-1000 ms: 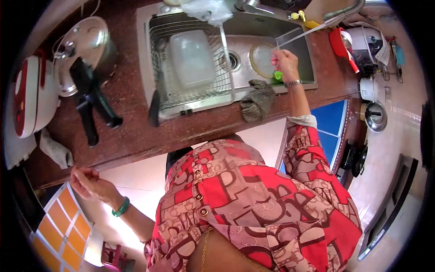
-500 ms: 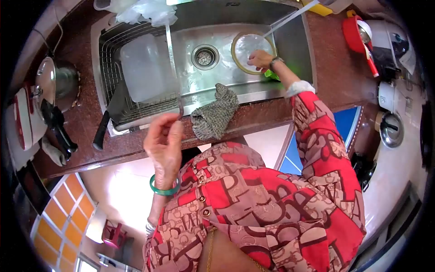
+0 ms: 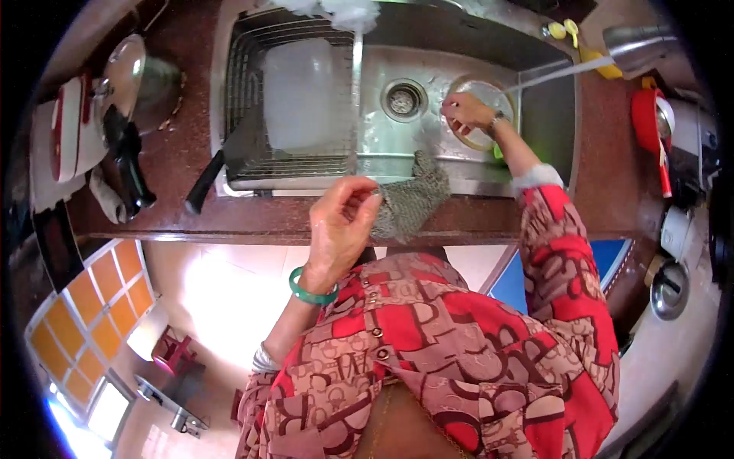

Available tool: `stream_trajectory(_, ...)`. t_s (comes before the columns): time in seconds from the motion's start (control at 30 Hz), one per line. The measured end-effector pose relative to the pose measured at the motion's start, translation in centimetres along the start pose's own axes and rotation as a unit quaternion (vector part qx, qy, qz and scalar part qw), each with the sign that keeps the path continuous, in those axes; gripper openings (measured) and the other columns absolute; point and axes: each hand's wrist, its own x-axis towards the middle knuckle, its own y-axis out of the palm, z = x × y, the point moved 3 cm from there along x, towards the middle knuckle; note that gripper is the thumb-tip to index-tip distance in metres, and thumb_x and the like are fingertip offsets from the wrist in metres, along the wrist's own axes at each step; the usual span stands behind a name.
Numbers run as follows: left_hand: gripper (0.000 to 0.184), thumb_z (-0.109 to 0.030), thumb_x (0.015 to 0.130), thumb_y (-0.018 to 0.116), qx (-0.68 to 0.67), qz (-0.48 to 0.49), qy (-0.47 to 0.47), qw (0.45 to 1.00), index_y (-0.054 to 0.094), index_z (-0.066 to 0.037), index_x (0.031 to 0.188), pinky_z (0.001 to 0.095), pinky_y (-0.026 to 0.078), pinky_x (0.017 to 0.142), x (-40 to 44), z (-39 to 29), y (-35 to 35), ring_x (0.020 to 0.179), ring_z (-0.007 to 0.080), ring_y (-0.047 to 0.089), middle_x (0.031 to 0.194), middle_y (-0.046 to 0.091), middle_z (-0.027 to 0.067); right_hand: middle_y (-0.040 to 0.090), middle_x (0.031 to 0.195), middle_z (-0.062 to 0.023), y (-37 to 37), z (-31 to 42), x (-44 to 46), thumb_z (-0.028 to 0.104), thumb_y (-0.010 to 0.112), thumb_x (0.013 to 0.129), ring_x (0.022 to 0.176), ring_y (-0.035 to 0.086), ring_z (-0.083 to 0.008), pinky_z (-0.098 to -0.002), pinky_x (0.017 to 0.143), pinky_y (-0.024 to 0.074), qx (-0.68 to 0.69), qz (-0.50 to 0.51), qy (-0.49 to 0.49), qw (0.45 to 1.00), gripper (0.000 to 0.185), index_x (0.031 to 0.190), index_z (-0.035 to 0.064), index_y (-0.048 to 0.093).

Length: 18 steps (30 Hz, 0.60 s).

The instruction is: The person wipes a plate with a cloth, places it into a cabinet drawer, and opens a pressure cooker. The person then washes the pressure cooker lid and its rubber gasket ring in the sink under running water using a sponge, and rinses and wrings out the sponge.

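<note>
My left hand, a green bangle on its wrist, is over the counter's front edge with fingers curled and nothing visible in them. Beside its fingertips a grey-green knitted cloth drapes over the sink's front rim. In the sink my right hand hangs over a round, clear dish or lid with a tan rim. The right fingers are bent together and point down; what they hold, if anything, is hidden. A thin stream of water runs from the metal tap toward the round piece. Something bright green shows beneath my right wrist.
A wire rack in the sink's left side holds a translucent white box and a knife, whose black handle overhangs the rim. A lidded pot stands left. A red-handled pan is at right.
The view has shifted, so the sink sits further right and lower. My left hand has come closer to the cloth. My right hand stays over the round piece, its fingers more bent.
</note>
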Motion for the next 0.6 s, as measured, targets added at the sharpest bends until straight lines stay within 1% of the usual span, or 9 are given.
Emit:
stream_trajectory(0.07, 0.017, -0.001, 0.075, 0.063, 0.002, 0.006, 0.040, 0.999, 0.057, -0.001, 0.091, 0.0213, 0.043, 0.056, 0.4, 0.5, -0.2, 0.060, 0.0088, 0.049, 0.072, 0.055, 0.0038, 0.060, 0.070, -0.0070, -0.2, 2.5, -2.1, 0.026, 0.058, 0.081, 0.057, 0.059, -0.0122, -0.0253, 0.042, 0.0470, 0.115, -0.002, -0.102, 0.988, 0.028, 0.091, 0.0000, 0.058)
stream_trajectory(0.13, 0.023, -0.009, 0.075, 0.067, 0.123, 0.063, 0.046, 0.989, 0.058, -0.002, 0.095, 0.0248, 0.046, 0.064, 0.6, 0.0, -0.3, 0.069, 0.0129, 0.055, 0.079, 0.058, 0.0054, 0.060, 0.071, -0.0061, -0.3, 5.0, -3.5, 0.026, 0.058, 0.081, 0.057, 0.059, -0.0111, -0.0241, 0.041, 0.0459, 0.109, -0.027, -0.153, 0.982, 0.028, 0.091, 0.0005, 0.058)
stream_trajectory(0.2, 0.033, -0.016, 0.069, 0.070, 0.239, 0.091, 0.215, 0.942, 0.057, -0.004, 0.097, 0.0325, 0.047, 0.067, 0.8, -0.2, 0.6, 0.075, 0.0251, 0.057, 0.085, 0.057, 0.0119, 0.060, 0.071, -0.0052, -1.6, 7.6, -4.9, 0.026, 0.058, 0.082, 0.056, 0.059, -0.0101, -0.0229, 0.041, 0.0449, 0.099, -0.061, -0.199, 0.973, 0.027, 0.091, 0.0009, 0.059)
stream_trajectory(0.23, 0.041, -0.020, 0.065, 0.071, 0.259, 0.129, 0.205, 0.935, 0.056, -0.005, 0.101, 0.0387, 0.046, 0.072, 0.5, -0.4, 1.2, 0.084, 0.0331, 0.054, 0.090, 0.055, 0.0154, 0.061, 0.073, -0.0047, -2.2, 8.9, -5.7, 0.028, 0.057, 0.083, 0.056, 0.058, -0.0091, -0.0218, 0.043, 0.0449, 0.142, -0.126, -0.226, 0.955, 0.027, 0.092, 0.0016, 0.059)
stream_trajectory(0.27, 0.047, -0.021, 0.064, 0.072, 0.298, 0.154, 0.219, 0.916, 0.054, -0.007, 0.105, 0.0383, 0.044, 0.075, 0.2, -0.2, 1.8, 0.090, 0.0322, 0.052, 0.096, 0.052, 0.0147, 0.062, 0.075, -0.0042, -2.8, 10.0, -6.2, 0.029, 0.056, 0.084, 0.056, 0.058, -0.0080, -0.0207, 0.044, 0.0448, 0.186, -0.189, -0.252, 0.931, 0.028, 0.092, 0.0024, 0.059)
stream_trajectory(0.3, 0.050, -0.020, 0.062, 0.073, 0.312, 0.171, 0.225, 0.907, 0.053, -0.008, 0.106, 0.0384, 0.044, 0.077, -0.1, 0.2, 2.3, 0.092, 0.0328, 0.051, 0.099, 0.051, 0.0145, 0.061, 0.070, -0.0061, -3.2, 10.6, -6.4, 0.032, 0.057, 0.085, 0.054, 0.057, -0.0088, -0.0206, 0.043, 0.0434, 0.269, -0.213, -0.269, 0.900, 0.032, 0.083, 0.0000, 0.059)
stream_trajectory(0.33, 0.053, -0.020, 0.061, 0.074, 0.327, 0.189, 0.230, 0.897, 0.052, -0.009, 0.108, 0.0385, 0.043, 0.078, -0.3, 0.8, 2.9, 0.093, 0.0333, 0.049, 0.102, 0.049, 0.0144, 0.061, 0.070, -0.0061, -3.7, 11.3, -6.8, 0.032, 0.057, 0.085, 0.054, 0.057, -0.0088, -0.0206, 0.043, 0.0434, 0.267, -0.218, -0.273, 0.898, 0.032, 0.083, 0.0000, 0.059)
stream_trajectory(0.4, 0.053, -0.017, 0.061, 0.073, 0.341, 0.181, 0.230, 0.893, 0.051, -0.010, 0.109, 0.0382, 0.043, 0.077, -0.7, 1.8, 3.8, 0.093, 0.0330, 0.049, 0.102, 0.048, 0.0141, 0.061, 0.069, -0.0064, -5.0, 12.2, -7.8, 0.034, 0.056, 0.085, 0.051, 0.056, -0.0082, -0.0206, 0.042, 0.0425, 0.315, -0.288, -0.278, 0.861, 0.035, 0.081, -0.0001, 0.059)
stream_trajectory(0.6, 0.047, -0.005, 0.062, 0.068, 0.324, 0.174, 0.215, 0.905, 0.050, -0.010, 0.105, 0.0386, 0.044, 0.075, 0.3, 4.1, 4.5, 0.092, 0.0312, 0.050, 0.099, 0.047, 0.0130, 0.061, 0.065, -0.0063, -6.1, 13.2, -8.1, 0.031, 0.055, 0.086, 0.048, 0.054, -0.0082, -0.0201, 0.041, 0.0413, 0.328, -0.332, -0.296, 0.834, 0.032, 0.082, -0.0008, 0.060)
